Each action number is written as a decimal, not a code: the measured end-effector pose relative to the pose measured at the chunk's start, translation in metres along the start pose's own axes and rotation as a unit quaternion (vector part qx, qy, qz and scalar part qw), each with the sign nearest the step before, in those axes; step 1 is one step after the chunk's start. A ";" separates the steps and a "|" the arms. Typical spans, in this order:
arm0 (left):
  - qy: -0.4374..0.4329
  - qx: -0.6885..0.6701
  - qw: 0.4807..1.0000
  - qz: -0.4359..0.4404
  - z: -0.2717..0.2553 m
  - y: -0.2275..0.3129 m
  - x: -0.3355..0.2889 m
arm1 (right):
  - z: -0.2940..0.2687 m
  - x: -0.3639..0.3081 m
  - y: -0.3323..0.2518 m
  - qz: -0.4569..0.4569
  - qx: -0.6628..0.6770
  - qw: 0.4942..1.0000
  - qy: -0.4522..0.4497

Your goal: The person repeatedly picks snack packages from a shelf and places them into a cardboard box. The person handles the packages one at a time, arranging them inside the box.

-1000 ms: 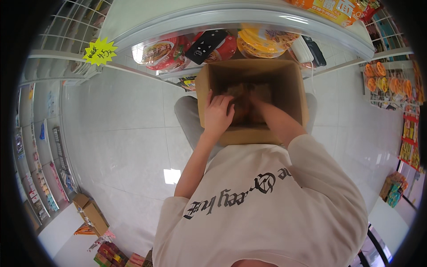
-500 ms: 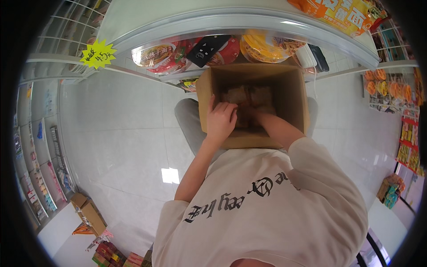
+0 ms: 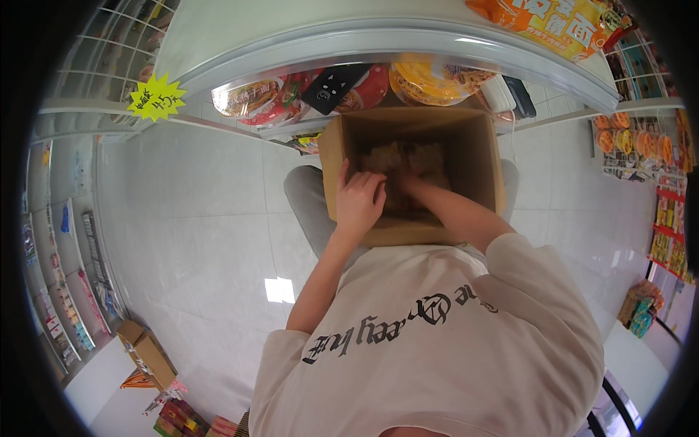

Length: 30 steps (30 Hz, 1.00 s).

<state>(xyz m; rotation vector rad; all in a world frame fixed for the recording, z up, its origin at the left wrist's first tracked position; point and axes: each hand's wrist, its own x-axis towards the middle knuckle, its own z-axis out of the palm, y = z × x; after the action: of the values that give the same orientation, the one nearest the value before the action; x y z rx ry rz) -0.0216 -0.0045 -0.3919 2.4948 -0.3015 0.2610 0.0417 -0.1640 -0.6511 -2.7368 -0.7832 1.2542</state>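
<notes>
An open cardboard box (image 3: 413,235) stands between my knees, its mouth toward me. At its left wall my left hand (image 3: 360,199) is bent over the edge; one finger stretches along the side and the others curl inward. My right hand (image 3: 405,182) reaches deep into the box, where shadow hides its fingers. Pale, clear-wrapped packages (image 3: 428,157) lie at the bottom around it; their kind is too dim to make out. What the right hand touches or holds there cannot be told.
A white shelf (image 3: 320,44) crosses just beyond the box, with an orange noodle packet (image 3: 557,25) on top. Below sit red noodle bowls (image 3: 251,98), a yellow bowl (image 3: 429,79) and a black phone-like object (image 3: 336,87). Another carton (image 3: 148,351) stands at lower left.
My right hand has shifted slightly left inside the box, and its forearm lies lower across the right side. My left hand stays at the box's left wall.
</notes>
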 end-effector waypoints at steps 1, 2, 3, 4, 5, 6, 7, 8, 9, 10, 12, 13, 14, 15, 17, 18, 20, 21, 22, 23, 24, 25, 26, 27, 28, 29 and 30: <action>0.000 0.000 1.000 0.000 -0.001 0.000 0.000 | 0.008 -0.004 0.003 -0.012 0.023 1.000 -0.011; 0.000 -0.001 1.000 0.002 -0.001 0.001 0.000 | 0.015 -0.005 0.006 -0.023 0.040 0.999 -0.019; -0.001 -0.002 1.000 0.003 -0.001 0.002 0.001 | 0.021 -0.006 0.010 -0.031 0.056 0.998 -0.028; 0.002 -0.001 1.000 0.007 -0.001 0.002 0.001 | 0.025 -0.007 0.012 -0.035 0.062 0.997 -0.030; 0.005 0.000 1.000 0.011 -0.001 0.002 0.001 | 0.027 -0.007 0.015 -0.040 0.070 0.996 -0.031; 0.009 0.001 1.000 0.015 -0.001 0.001 0.000 | 0.028 -0.005 0.016 -0.039 0.073 0.996 -0.031; 0.007 0.002 1.000 0.014 -0.001 0.001 0.000 | 0.028 -0.005 0.016 -0.040 0.072 0.996 -0.030; 0.006 0.003 1.000 0.012 -0.001 0.001 0.000 | 0.026 -0.003 0.016 -0.038 0.070 0.996 -0.028; 0.005 0.004 1.000 0.011 -0.001 0.001 0.000 | 0.024 -0.001 0.015 -0.038 0.065 0.997 -0.024; 0.005 0.003 1.000 0.011 0.000 0.001 0.000 | 0.022 0.000 0.012 -0.035 0.060 0.997 -0.022; 0.004 0.002 1.000 0.011 0.001 0.000 0.000 | 0.015 0.003 0.011 -0.036 0.052 0.998 -0.018; 0.008 0.000 1.000 0.012 0.000 0.001 0.000 | 0.012 0.005 0.009 -0.035 0.049 0.998 -0.017; 0.011 -0.003 1.000 0.014 0.000 0.002 0.000 | 0.009 0.007 0.007 -0.035 0.049 0.998 -0.015; 0.015 -0.005 1.000 0.015 0.000 0.002 0.000 | 0.007 0.007 0.007 -0.036 0.050 0.998 -0.014; 0.007 0.003 1.000 0.007 -0.001 0.002 0.000 | 0.002 0.009 0.008 -0.044 0.052 0.998 -0.013; 0.003 0.007 1.000 0.004 -0.001 0.002 0.001 | 0.001 0.008 0.008 -0.048 0.054 0.997 -0.014; 0.005 0.007 1.000 -0.001 -0.002 0.002 -0.001 | 0.009 0.008 0.012 -0.061 0.062 0.996 -0.018; 0.006 0.008 1.000 -0.003 -0.002 0.002 -0.002 | 0.012 0.008 0.016 -0.065 0.065 0.996 -0.020; -0.002 0.009 1.000 -0.003 -0.001 0.003 -0.004 | 0.016 0.008 0.018 -0.069 0.067 0.995 -0.023; -0.005 0.013 1.000 -0.005 -0.002 0.002 -0.005 | 0.015 0.009 0.018 -0.073 0.065 0.995 -0.025; -0.009 0.016 1.000 -0.006 -0.003 0.002 -0.007 | 0.015 0.009 0.017 -0.080 0.062 0.995 -0.026; -0.017 0.011 1.000 0.003 0.000 0.002 -0.002 | 0.018 0.011 0.024 -0.076 0.070 0.994 -0.024; -0.017 0.007 1.000 0.001 0.000 0.002 0.000 | 0.014 0.010 0.025 -0.082 0.070 0.994 -0.027; -0.019 0.002 1.000 0.002 0.000 0.002 0.001 | 0.012 0.009 0.024 -0.085 0.068 0.994 -0.029; -0.012 0.003 1.000 -0.013 -0.002 0.000 -0.005 | 0.002 0.006 0.015 -0.104 0.062 0.992 -0.042; -0.011 0.001 1.000 -0.009 0.000 0.000 -0.004 | -0.009 0.003 0.013 -0.111 0.067 0.991 -0.045; -0.011 -0.003 1.000 0.000 0.003 0.000 0.002 | -0.020 -0.001 0.014 -0.113 0.076 0.989 -0.051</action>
<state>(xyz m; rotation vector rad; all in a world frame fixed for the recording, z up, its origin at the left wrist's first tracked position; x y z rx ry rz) -0.0198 -0.0062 -0.3936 2.4929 -0.3106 0.2320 0.0615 -0.1727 -0.6401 -2.4034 -0.9334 1.3506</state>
